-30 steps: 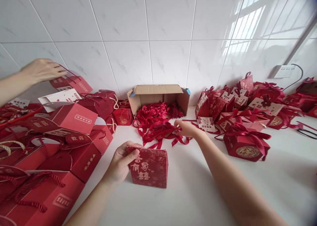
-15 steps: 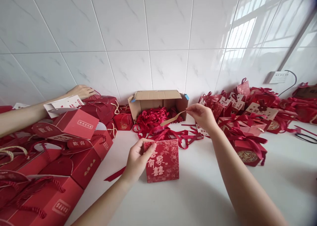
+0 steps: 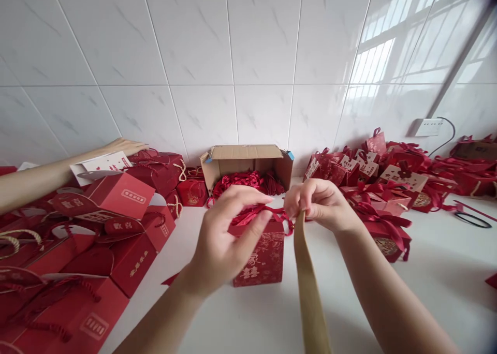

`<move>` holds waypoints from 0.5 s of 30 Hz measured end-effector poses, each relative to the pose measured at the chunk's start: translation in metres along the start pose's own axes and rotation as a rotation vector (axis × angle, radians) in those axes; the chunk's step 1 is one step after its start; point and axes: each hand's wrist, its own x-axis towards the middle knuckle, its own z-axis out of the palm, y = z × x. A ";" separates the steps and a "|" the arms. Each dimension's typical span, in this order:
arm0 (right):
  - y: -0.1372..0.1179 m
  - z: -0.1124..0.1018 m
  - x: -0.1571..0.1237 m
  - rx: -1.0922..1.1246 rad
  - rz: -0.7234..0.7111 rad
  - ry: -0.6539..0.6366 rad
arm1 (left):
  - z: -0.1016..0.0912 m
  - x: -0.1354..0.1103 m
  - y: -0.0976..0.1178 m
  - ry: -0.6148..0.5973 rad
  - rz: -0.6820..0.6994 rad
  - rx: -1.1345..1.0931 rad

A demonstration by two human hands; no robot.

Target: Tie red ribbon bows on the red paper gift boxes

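Note:
A red gift box (image 3: 267, 253) with pale floral print and gold characters stands upright on the white table (image 3: 260, 320). My left hand (image 3: 225, 235) is at its upper left, thumb and fingers apart, with nothing gripped between them; it hides part of the box's front and top. Pinched in my right hand (image 3: 316, 204), right of the box's top, is the end of a gold ribbon (image 3: 310, 286). The ribbon hangs down toward me and runs out at the bottom of the view. Red ribbons (image 3: 254, 214) show above and behind the box.
Many red boxes (image 3: 104, 261) with rope handles are piled at left, where another person's arm (image 3: 77, 165) reaches across. An open cardboard box (image 3: 243, 151) of red ribbon stands by the tiled wall. Ribbon-tied boxes (image 3: 382, 227) and a black loop (image 3: 471, 220) are at right.
My left hand has let go of the gift box's top edge and opened. My right hand has brought the gold ribbon lower and nearer. The box's top now shows.

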 end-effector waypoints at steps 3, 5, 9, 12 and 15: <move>0.002 0.014 0.001 0.030 0.018 -0.060 | 0.006 -0.004 0.011 -0.048 0.113 0.058; 0.001 0.020 0.002 0.026 0.040 -0.026 | 0.006 -0.006 0.011 -0.053 0.143 0.089; 0.001 0.030 0.002 -0.020 0.055 0.083 | 0.000 -0.004 0.006 -0.028 0.170 0.124; 0.000 0.036 0.003 -0.099 0.018 0.125 | -0.005 -0.001 0.002 -0.026 0.195 0.130; 0.000 0.039 0.004 -0.194 -0.015 0.136 | -0.009 0.002 -0.002 -0.035 0.190 0.129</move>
